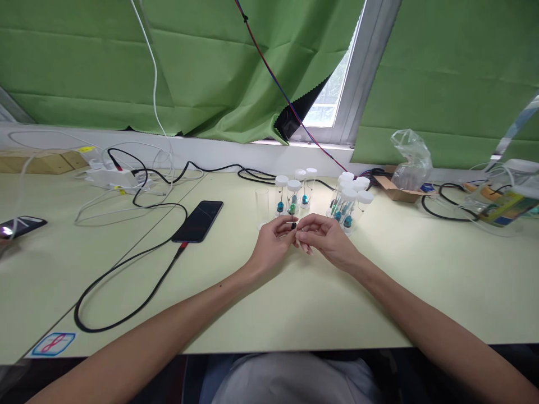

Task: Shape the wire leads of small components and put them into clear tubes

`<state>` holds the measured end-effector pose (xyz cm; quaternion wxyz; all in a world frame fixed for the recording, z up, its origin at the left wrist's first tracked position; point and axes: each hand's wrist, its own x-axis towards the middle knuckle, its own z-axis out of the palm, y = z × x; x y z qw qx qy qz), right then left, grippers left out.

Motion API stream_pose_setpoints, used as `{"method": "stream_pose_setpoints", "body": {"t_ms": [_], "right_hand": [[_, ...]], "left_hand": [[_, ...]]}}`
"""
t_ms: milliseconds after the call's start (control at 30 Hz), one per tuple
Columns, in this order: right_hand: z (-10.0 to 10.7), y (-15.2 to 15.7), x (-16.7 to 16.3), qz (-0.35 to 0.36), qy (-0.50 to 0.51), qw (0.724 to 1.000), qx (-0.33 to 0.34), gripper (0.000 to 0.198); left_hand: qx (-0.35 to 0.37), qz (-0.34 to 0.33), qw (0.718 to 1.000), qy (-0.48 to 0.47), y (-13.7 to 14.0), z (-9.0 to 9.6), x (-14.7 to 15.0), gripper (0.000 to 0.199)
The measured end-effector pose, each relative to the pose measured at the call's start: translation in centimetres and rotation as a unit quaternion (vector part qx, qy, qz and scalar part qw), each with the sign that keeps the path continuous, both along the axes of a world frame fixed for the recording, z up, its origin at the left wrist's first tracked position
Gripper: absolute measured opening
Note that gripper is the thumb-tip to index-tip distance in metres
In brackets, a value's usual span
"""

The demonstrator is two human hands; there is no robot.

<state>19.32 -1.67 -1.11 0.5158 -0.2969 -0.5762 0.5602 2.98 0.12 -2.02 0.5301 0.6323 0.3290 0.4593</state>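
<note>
Both hands, left (272,242) and right (322,238), pinch one tiny black part (293,225) just before the white-capped clear plastic vials (293,196); it could slip and roll across the pale bench (421,280).

Both forearms angle inward; L hand (272,244) & R hand (324,238) meet fingertip-to-fingertip — fingers curled, pinching.

a: where is the table (421,292) open?
b: along its near edge and toward the right edge, bare top lies either side of both forearms.
a: and blocked?
b: capped vials (320,196) stand just behind the hands toward the far edge; a phone (199,220) and its black cable (126,264) cross the left half.
</note>
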Motion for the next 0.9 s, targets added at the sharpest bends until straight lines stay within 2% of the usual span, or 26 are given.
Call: {"method": "stream_pose_setpoints", "body": {"t_ms": [333, 900], "right_hand": [[0.09, 0.01, 0.07, -0.041, -0.042, 0.998, 0.019, 0.029], [0.45, -0.64, -0.45, -0.102, -0.06, 0.991, 0.066, 0.032]], "left_hand": [[0.011, 0.03, 0.999, 0.032, -0.23, 0.28, -0.01, 0.028], [0.02, 0.021, 0.999, 0.021, -0.37, 0.29, 0.09, 0.026]]}}
